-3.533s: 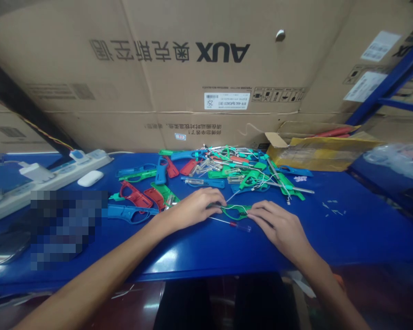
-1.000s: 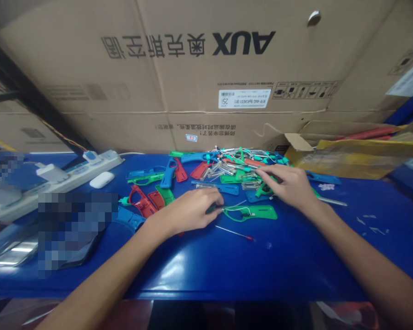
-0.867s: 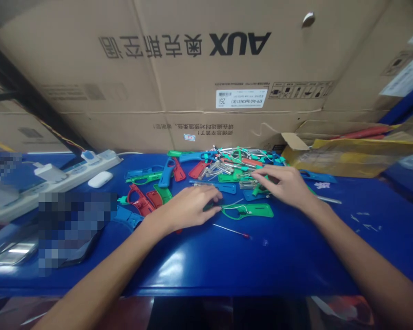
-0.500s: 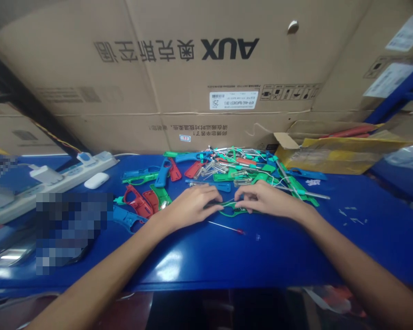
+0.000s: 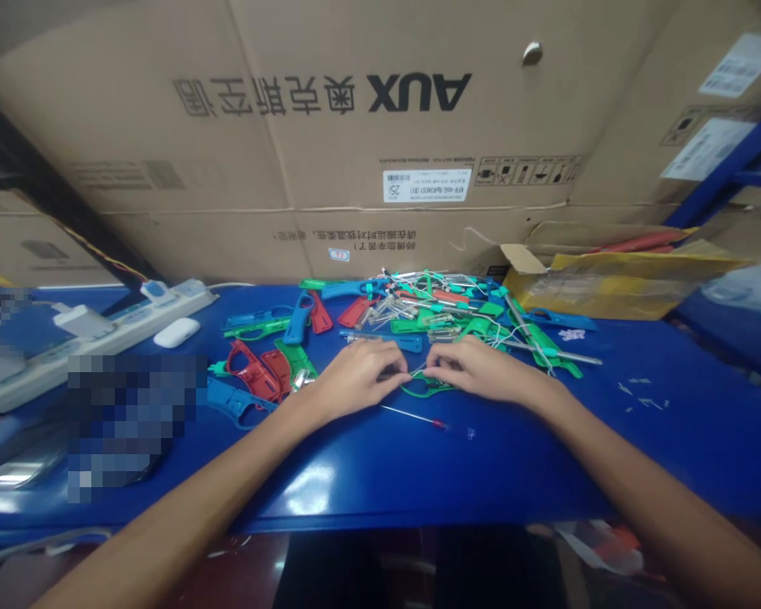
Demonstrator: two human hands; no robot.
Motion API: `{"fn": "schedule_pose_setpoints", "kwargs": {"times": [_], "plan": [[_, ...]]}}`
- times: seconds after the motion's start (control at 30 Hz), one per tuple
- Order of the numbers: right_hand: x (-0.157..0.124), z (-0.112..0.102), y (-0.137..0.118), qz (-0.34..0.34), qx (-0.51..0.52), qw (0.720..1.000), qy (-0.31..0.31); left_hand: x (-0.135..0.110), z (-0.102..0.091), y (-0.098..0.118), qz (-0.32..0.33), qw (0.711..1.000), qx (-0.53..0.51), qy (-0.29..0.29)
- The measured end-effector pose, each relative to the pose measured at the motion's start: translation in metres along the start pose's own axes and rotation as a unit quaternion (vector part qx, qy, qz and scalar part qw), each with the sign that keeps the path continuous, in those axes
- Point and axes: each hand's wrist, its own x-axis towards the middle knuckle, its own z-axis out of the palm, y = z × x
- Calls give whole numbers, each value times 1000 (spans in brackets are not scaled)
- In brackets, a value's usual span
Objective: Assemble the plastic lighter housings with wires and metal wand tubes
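Observation:
A green plastic handle-shaped shell [image 5: 426, 387] lies flat on the blue table [image 5: 457, 474], mostly covered by both hands. My left hand [image 5: 358, 379] rests on its left end with fingers curled and pinched. My right hand [image 5: 479, 372] lies over its right part, fingers pinched at something small near the shell's middle; what it holds is too small to make out. A thin metal rod with a red tip [image 5: 413, 415] lies just in front of the hands.
Behind the hands spreads a pile of green, blue and red plastic shells with wires and clear tubes [image 5: 431, 317]. A white power strip [image 5: 101, 326] and a white case [image 5: 176, 331] sit at left. An open yellowish carton [image 5: 609, 283] stands at right; big cardboard boxes [image 5: 355, 144] form the back.
My right hand reached into the pile behind, then came back onto the green shell, meeting my left hand over it. My left hand stayed on the shell's left end.

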Motion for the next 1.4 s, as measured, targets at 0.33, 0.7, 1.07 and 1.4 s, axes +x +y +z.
{"fn": "schedule_pose_setpoints", "kwargs": {"times": [0.33, 0.7, 1.07, 1.4], "plan": [[1, 4, 4, -5, -9, 1000, 9, 1, 3, 3, -24, 1000, -7, 11], [6, 10, 3, 26, -45, 997, 49, 3, 5, 7, -89, 995, -28, 17], [4, 7, 3, 14, -50, 997, 49, 1, 5, 4, 19, 994, 111, 13], [6, 11, -16, -23, -272, 961, 40, 2, 5, 7, 30, 989, 140, 19]]}}
